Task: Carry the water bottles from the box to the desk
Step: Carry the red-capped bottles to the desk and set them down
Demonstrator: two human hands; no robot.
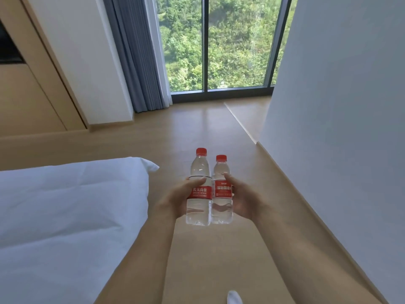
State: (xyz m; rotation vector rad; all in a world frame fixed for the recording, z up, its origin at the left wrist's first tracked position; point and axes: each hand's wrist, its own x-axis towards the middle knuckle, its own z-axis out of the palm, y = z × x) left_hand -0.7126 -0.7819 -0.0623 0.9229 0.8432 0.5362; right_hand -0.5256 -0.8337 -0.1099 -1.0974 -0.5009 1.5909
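Clear ribbed plastic bottles, red-capped and upright, touch side by side right of the bed: left hand grips the tall bottle, right hand the short bottle.

You see clear glossy plastic bottles with red caps, smooth pale wood floor, soft white cloth bedding.
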